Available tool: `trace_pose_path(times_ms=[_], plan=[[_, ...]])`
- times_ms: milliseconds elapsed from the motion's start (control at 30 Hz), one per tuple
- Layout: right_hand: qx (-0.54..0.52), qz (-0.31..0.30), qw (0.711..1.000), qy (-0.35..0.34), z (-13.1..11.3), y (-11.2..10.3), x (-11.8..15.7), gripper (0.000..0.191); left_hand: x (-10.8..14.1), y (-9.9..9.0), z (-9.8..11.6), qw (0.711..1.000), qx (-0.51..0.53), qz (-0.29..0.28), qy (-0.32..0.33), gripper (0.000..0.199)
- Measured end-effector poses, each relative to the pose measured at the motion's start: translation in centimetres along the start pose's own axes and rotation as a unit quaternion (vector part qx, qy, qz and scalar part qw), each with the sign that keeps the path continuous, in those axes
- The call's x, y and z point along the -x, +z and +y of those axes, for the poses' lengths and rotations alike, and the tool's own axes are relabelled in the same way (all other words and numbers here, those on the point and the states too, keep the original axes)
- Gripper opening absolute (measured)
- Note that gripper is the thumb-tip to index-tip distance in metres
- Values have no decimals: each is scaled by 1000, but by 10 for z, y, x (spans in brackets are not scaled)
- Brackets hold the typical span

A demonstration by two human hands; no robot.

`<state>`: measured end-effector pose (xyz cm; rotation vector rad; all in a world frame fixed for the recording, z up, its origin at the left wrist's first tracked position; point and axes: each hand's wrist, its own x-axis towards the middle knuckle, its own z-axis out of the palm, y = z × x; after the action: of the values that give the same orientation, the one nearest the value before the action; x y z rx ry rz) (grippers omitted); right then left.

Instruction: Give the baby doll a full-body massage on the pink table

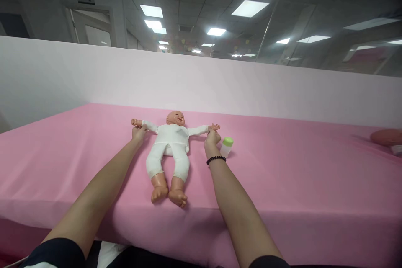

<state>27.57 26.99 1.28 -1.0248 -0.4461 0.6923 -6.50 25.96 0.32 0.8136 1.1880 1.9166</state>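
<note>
A baby doll [172, 140] in a white cloth suit lies on its back on the pink padded surface [282, 167], its head toward the white wall and its arms stretched out sideways. My left hand [139, 134] is closed on the doll's arm at the left, by the wrist. At the other side, my right hand [212, 139] grips the doll's other arm near its wrist; a black coiled band circles my own wrist. Just right of that hand stands a small bottle [226, 147] with a green cap, partly hidden by the hand.
A low white wall [201, 86] runs along the back, with glass above it. Another doll's head [387, 137], cut off by the frame, lies at the far right. The front edge of the padding is close to my body.
</note>
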Motion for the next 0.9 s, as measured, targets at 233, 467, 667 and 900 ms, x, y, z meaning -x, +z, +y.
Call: trace_pose_path(times_ms=[233, 467, 667, 900], plan=[[-83, -161, 977, -112, -9, 6, 12, 61, 21, 12, 8, 984, -87, -42, 152, 32], [34, -476, 868, -136, -25, 11, 51, 45, 56, 18, 24, 899, -235, -282, 240, 37], [168, -569, 794, -132, -30, 8, 63, 35, 49, 13, 26, 807, -369, -342, 310, 34], [111, -541, 825, -119, -25, 9, 57, 42, 47, 9, 19, 828, -326, -316, 329, 32]])
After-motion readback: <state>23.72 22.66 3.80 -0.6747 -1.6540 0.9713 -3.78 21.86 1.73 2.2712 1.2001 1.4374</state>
